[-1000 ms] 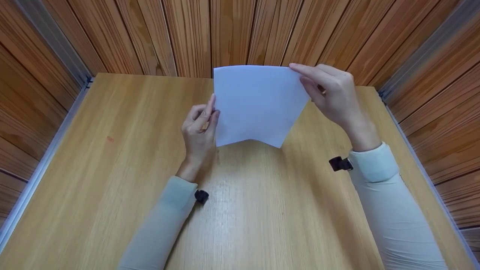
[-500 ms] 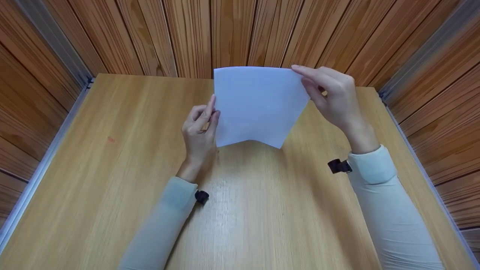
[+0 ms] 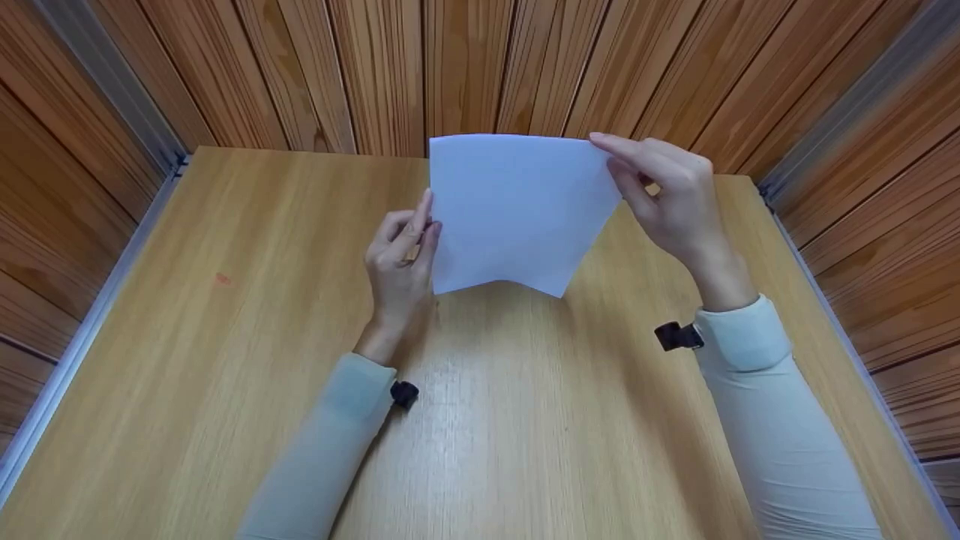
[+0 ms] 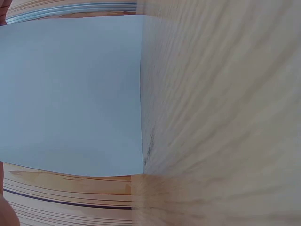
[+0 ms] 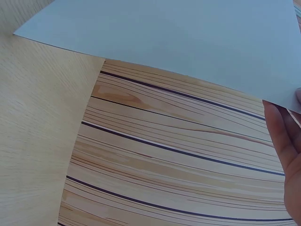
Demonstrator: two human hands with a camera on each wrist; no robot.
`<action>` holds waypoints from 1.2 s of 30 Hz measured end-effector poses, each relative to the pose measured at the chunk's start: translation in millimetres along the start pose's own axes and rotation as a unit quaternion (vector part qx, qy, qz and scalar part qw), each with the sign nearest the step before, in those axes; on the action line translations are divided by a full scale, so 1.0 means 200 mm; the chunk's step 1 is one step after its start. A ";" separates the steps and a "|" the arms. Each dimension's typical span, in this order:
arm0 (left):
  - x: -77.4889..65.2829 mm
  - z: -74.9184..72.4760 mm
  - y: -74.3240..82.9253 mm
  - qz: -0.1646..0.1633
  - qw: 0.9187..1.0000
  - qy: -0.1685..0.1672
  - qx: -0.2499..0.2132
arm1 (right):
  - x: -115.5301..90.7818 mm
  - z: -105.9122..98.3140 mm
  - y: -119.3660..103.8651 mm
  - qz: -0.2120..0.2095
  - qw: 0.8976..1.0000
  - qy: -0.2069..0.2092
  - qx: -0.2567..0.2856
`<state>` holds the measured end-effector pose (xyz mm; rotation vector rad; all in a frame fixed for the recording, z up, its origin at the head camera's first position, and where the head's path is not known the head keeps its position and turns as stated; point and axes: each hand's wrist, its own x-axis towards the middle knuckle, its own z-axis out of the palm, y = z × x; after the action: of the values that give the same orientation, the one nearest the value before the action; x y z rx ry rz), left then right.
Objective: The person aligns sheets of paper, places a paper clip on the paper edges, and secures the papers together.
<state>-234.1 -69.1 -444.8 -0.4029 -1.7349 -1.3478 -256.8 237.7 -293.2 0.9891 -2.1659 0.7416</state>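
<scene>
A plain white sheet of paper [image 3: 517, 210] stands upright over the table, bowed so that its lower edge curves. My left hand [image 3: 401, 251] pinches its left edge between thumb and fingers. Up at the top right corner, my right hand [image 3: 671, 191] grips the sheet, index finger along the top edge. In the left wrist view the paper [image 4: 70, 94] has its lower edge at the tabletop, with a bit of my left hand [image 4: 7, 212] at the frame's corner. The right wrist view has the paper [image 5: 188, 37] above and my right hand [image 5: 287, 146] at the right.
The light wooden table [image 3: 487, 420] spreads under both arms, with a small reddish mark [image 3: 223, 278] on its left part. Wood-plank walls [image 3: 382, 67] rise behind and at both sides. Metal rails [image 3: 97, 300] run along the side edges.
My right hand has shifted slightly right and down, and the sheet's top right corner has moved with it. My left hand has stayed nearly still.
</scene>
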 end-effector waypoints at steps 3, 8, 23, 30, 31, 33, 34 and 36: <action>0.00 0.00 0.00 0.003 1.000 0.000 -0.003 | -0.01 0.00 0.00 0.002 1.000 0.005 -0.001; 0.01 0.00 0.00 0.012 1.000 0.006 -0.006 | -0.02 0.02 0.02 0.000 1.000 0.027 0.008; 0.00 0.00 0.00 -0.004 1.000 0.005 -0.005 | -0.07 0.08 0.01 0.056 0.994 0.084 0.028; 0.00 0.01 0.00 -0.005 1.000 0.004 -0.001 | -0.08 0.09 0.01 0.081 0.991 0.096 0.039; 0.00 0.01 0.00 -0.005 1.000 0.003 -0.002 | -0.09 0.09 0.01 0.085 0.991 0.097 0.043; 0.00 0.01 0.00 -0.005 1.000 0.004 -0.002 | -0.09 0.09 0.01 0.093 0.989 0.101 0.050; 0.00 0.01 0.00 -0.005 1.000 0.004 -0.003 | -0.09 0.10 0.01 0.096 0.989 0.102 0.054; 0.00 0.01 0.00 0.000 1.000 0.006 -0.004 | -0.10 0.10 0.00 0.103 0.987 0.107 0.064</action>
<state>-235.0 -68.2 -445.5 -0.3980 -1.7200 -1.3552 -253.7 232.5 -321.2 0.7167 -2.0720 1.0454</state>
